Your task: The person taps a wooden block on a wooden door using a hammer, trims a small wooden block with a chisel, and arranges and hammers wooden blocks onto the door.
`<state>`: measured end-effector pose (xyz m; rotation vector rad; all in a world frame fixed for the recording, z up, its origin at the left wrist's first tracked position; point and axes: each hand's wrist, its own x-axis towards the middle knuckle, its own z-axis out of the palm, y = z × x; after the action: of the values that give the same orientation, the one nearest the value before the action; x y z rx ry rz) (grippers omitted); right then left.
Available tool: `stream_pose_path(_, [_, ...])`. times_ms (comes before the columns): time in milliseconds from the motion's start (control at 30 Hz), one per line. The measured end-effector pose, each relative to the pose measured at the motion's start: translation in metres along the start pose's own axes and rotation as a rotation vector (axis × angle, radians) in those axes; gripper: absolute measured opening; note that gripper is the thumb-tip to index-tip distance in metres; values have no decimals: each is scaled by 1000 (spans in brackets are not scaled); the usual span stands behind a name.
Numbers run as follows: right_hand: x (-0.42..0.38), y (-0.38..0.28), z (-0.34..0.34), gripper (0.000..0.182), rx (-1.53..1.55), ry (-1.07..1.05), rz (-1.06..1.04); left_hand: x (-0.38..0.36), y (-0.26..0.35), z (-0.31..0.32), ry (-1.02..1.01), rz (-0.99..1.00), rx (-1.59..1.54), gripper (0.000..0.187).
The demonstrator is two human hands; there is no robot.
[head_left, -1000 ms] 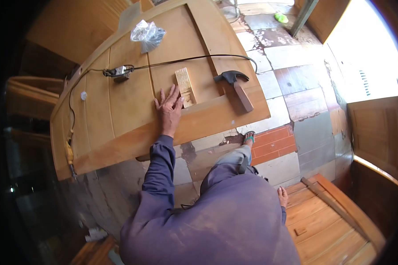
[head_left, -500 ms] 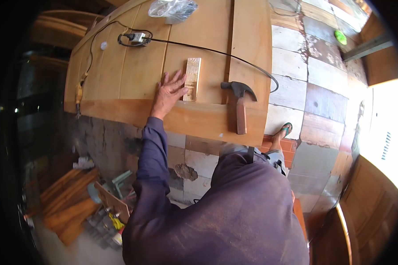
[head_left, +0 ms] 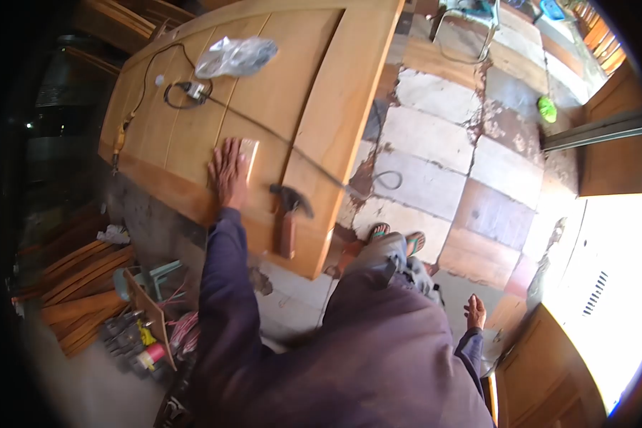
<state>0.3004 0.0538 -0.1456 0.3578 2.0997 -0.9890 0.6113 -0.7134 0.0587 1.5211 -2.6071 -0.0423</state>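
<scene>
Two hands are showing: the left hand [head_left: 229, 173] is lying flat and open on the wooden door [head_left: 192, 121], partly hiding the small wood block [head_left: 250, 155] beside its fingers; the right hand [head_left: 475, 312] is hanging empty, fingers loosely open, well apart from them.

Left hand [head_left: 228, 171] flat on wooden door [head_left: 192, 128], touching small wood block [head_left: 250, 155]; hammer [head_left: 288, 214] just beside; cable [head_left: 264, 132] across panels; right hand [head_left: 475, 312] hanging empty, open.
</scene>
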Motion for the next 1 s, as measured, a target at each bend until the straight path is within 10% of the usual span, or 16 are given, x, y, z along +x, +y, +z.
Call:
stream_pose_path(467, [127, -49, 7, 47, 229, -227, -206, 2, 11, -11, -24, -244, 123, 61])
stream_pose_path(767, [199, -259, -38, 54, -149, -81, -50, 10, 36, -30, -411, -489, 679, 58])
stream_pose_path(1000, [329, -358, -43, 57, -153, -196, -25, 47, 93, -10, 0, -623, 821, 58])
